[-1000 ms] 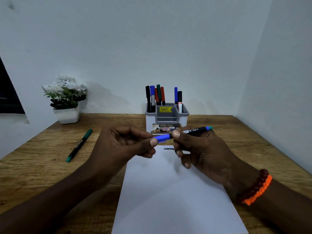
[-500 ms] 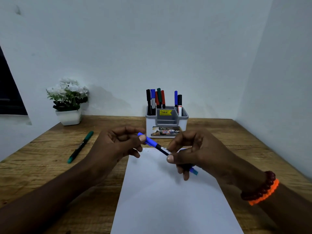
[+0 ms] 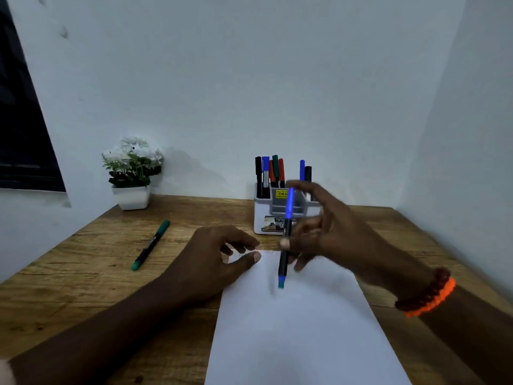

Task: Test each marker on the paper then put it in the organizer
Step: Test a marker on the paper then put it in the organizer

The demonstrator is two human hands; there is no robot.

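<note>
Since half a second ago, the blue marker [image 3: 286,237] has swung upright in the right hand [image 3: 330,234], pinched mid-barrel over the paper [image 3: 299,329], cap still on. Left hand [image 3: 211,262] rests relaxed, empty. Loose pinch could drop it short of the organizer [image 3: 261,218] at twelve o'clock.

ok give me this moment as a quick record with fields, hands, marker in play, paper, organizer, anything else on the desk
right hand: holds the blue marker near upright over the paper, cap end up
left hand: fingers loosely curled, holding nothing, at the paper's top left corner
paper: white sheet flat on the wooden desk, faint marks along its top edge
organizer: grey and white, at the back, several markers standing in it
green marker: capped, lying on the desk left of the paper
plant pot: white flowers, back left
</note>
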